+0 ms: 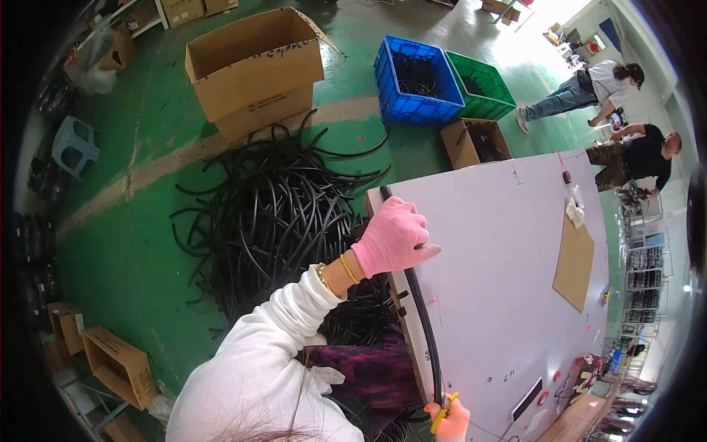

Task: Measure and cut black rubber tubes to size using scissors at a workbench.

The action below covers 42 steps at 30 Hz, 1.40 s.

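A long black rubber tube (422,309) lies along the near edge of the white-topped table (486,243), bending slightly. My left hand (394,239), in a pink glove, is closed around it near the far end, its thumb stretched to the right. Toward the bottom of the head view, my right hand (452,423) grips yellow-handled scissors (443,414) at the tube's near part. The blades are too small to make out. Beside the table, a large heap of cut black tubes (272,214) lies on the floor.
Beyond the heap stands a tall cardboard box (254,74). Blue (420,107) and green crates (501,103) and a smaller carton (456,151) hold black pieces. On the table are a brown cardboard sheet (573,258), a tape roll (567,177) and a phone (526,400). Two people stand beyond.
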Available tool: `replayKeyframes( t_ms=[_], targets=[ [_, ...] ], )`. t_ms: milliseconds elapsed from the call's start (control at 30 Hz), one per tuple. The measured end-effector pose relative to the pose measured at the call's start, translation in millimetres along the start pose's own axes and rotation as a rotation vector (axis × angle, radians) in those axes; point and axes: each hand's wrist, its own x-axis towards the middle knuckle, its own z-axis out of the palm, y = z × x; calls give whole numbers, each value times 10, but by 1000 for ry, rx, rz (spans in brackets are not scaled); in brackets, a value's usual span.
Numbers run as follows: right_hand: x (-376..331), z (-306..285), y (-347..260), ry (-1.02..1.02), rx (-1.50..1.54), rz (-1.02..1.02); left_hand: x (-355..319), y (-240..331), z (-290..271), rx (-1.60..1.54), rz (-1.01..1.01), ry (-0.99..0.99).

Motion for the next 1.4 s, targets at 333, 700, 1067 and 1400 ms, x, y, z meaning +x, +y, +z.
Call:
replayKeyframes(
  t_ms=[333,700,1067,1400],
  targets=[
    [35,19,-185,20,82,-51,7,-46,-8,-5,6,13],
    [22,8,-198,31,34,-56,-11,-47,-15,-14,11,26],
    [14,12,2,-21,-12,14,9,-49,-19,-3,46,34],
    [-187,-169,203,-78,279,183,60,-52,76,104,123,-44]
  ],
)
